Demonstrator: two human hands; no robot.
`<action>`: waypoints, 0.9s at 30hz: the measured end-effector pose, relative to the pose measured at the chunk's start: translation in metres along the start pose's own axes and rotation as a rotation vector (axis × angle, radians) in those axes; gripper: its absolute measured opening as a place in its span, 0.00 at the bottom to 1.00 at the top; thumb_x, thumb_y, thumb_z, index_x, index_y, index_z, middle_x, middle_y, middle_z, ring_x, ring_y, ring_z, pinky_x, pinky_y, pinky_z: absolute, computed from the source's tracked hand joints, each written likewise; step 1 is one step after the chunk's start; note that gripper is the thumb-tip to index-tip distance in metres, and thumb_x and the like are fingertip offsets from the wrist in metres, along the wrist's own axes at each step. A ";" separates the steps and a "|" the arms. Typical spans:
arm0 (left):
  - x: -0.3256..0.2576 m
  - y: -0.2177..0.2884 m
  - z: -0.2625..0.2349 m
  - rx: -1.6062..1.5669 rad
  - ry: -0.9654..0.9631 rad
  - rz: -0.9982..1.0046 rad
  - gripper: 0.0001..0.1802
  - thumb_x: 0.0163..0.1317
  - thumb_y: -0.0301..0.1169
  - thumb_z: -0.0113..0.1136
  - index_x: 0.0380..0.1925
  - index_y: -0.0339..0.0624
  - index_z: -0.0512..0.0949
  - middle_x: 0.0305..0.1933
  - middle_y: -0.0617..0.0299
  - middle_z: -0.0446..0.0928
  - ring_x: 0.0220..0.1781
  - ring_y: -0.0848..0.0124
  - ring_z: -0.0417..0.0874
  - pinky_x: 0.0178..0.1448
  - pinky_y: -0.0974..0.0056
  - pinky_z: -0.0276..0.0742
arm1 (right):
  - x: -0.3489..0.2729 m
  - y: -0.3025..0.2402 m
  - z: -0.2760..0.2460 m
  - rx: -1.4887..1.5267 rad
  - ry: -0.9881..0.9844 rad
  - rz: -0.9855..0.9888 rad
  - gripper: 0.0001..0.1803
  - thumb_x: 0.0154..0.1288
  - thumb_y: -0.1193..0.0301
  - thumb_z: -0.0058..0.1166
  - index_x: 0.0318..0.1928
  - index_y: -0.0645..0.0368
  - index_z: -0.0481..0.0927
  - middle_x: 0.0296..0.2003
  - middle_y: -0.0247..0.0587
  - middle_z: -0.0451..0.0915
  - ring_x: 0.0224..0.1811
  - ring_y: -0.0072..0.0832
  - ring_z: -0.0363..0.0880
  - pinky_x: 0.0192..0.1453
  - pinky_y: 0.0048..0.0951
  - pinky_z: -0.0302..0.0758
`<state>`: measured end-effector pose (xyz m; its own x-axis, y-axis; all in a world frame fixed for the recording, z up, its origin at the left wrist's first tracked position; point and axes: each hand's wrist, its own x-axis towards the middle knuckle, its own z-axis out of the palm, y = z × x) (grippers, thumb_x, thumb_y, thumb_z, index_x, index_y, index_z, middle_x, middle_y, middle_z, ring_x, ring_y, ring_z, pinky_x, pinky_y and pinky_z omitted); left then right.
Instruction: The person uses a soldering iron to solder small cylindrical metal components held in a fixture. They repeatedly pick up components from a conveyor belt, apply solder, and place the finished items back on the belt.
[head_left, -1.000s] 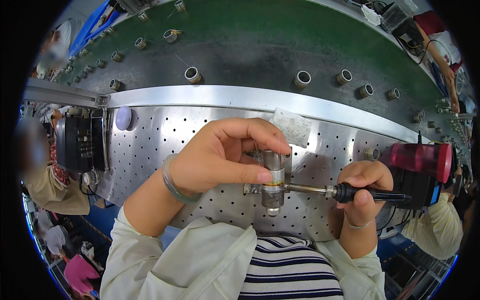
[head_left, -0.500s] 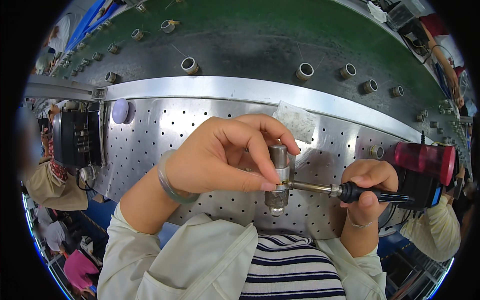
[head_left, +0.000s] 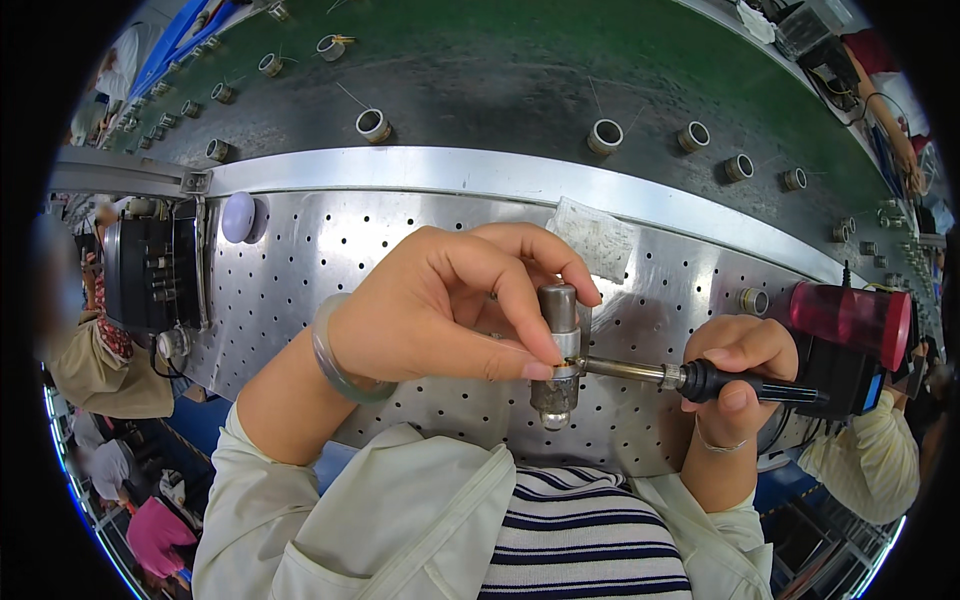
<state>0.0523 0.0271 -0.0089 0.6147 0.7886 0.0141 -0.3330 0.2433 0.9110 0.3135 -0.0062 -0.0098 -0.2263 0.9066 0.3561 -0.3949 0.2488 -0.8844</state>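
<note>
In front of me stands an upright metal post (head_left: 556,308) with a lighter silver ring (head_left: 566,346) around its middle and a rounded lower end. My left hand (head_left: 450,305) reaches over from the left, thumb and index fingertip pinched together against the ring's lower edge. A small gold-coloured bit shows at those fingertips; what exactly they grip is too small to make out. My right hand (head_left: 742,365) wraps the black handle of a soldering iron (head_left: 625,371). Its metal shaft points left, and the tip meets the ring's lower edge beside my left fingertips.
Beyond the perforated metal plate (head_left: 330,232) runs a dark green belt (head_left: 480,90) with several metal rings (head_left: 605,137), some trailing thin wires. A purple rounded object (head_left: 238,218), a whitish pad (head_left: 592,240), a loose ring (head_left: 753,300) and a red cylinder (head_left: 850,322) surround my hands.
Both hands and the soldering iron keep nearly the same pose, with the tip still at the ring. The whole view has shifted slightly, and the rings on the belt appear a little further up-left.
</note>
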 end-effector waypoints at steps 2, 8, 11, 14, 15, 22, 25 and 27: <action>0.000 0.001 0.000 -0.007 0.003 -0.015 0.09 0.40 0.16 0.70 0.23 0.40 0.82 0.48 0.46 0.74 0.49 0.61 0.77 0.60 0.60 0.69 | 0.001 0.000 0.000 -0.005 -0.012 -0.012 0.12 0.54 0.75 0.62 0.34 0.69 0.73 0.21 0.45 0.77 0.16 0.26 0.76 0.20 0.22 0.72; 0.001 0.002 -0.003 -0.160 -0.018 -0.084 0.17 0.46 0.16 0.64 0.40 0.33 0.81 0.48 0.44 0.75 0.49 0.64 0.78 0.52 0.67 0.74 | 0.003 0.002 -0.002 -0.024 -0.048 -0.059 0.12 0.54 0.77 0.62 0.35 0.69 0.73 0.21 0.45 0.77 0.15 0.26 0.75 0.19 0.22 0.71; 0.005 0.004 0.000 -0.203 -0.022 -0.170 0.27 0.50 0.18 0.63 0.53 0.30 0.72 0.44 0.45 0.77 0.45 0.69 0.80 0.45 0.72 0.77 | 0.002 0.002 -0.003 -0.036 -0.058 -0.066 0.12 0.53 0.77 0.62 0.35 0.69 0.73 0.21 0.45 0.77 0.15 0.26 0.75 0.18 0.22 0.71; 0.006 0.007 0.004 -0.200 0.004 -0.186 0.33 0.51 0.20 0.63 0.59 0.28 0.66 0.42 0.45 0.78 0.42 0.71 0.81 0.42 0.75 0.77 | 0.002 0.002 -0.003 -0.035 -0.061 -0.078 0.12 0.53 0.78 0.62 0.35 0.69 0.73 0.21 0.46 0.77 0.15 0.27 0.75 0.18 0.22 0.71; 0.006 0.006 0.004 -0.195 0.002 -0.190 0.33 0.51 0.20 0.64 0.59 0.28 0.66 0.42 0.45 0.78 0.42 0.71 0.81 0.42 0.75 0.77 | 0.002 0.002 -0.002 -0.030 -0.054 -0.075 0.12 0.52 0.78 0.62 0.35 0.69 0.73 0.21 0.46 0.77 0.15 0.27 0.75 0.18 0.22 0.71; 0.005 0.009 0.003 -0.182 -0.020 -0.218 0.38 0.48 0.18 0.65 0.61 0.28 0.62 0.43 0.45 0.77 0.43 0.70 0.80 0.45 0.76 0.77 | -0.002 0.000 -0.005 -0.074 -0.068 -0.083 0.13 0.52 0.78 0.63 0.35 0.69 0.73 0.22 0.47 0.77 0.15 0.28 0.75 0.19 0.24 0.71; 0.004 0.012 0.004 -0.169 -0.001 -0.253 0.42 0.46 0.16 0.66 0.63 0.28 0.58 0.44 0.45 0.77 0.43 0.70 0.80 0.46 0.74 0.78 | 0.000 -0.002 -0.002 -0.110 -0.061 -0.086 0.12 0.53 0.77 0.63 0.34 0.69 0.73 0.21 0.46 0.77 0.15 0.27 0.74 0.18 0.23 0.70; 0.005 0.012 0.004 -0.175 0.006 -0.285 0.44 0.45 0.15 0.66 0.64 0.28 0.57 0.44 0.45 0.77 0.43 0.69 0.81 0.47 0.73 0.78 | 0.000 -0.002 -0.002 -0.064 -0.014 -0.076 0.12 0.54 0.75 0.62 0.34 0.68 0.73 0.21 0.45 0.76 0.15 0.26 0.74 0.18 0.22 0.69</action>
<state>0.0543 0.0314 0.0036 0.6969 0.6780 -0.2338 -0.2666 0.5475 0.7932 0.3158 -0.0063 -0.0087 -0.2105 0.8796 0.4266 -0.3540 0.3382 -0.8719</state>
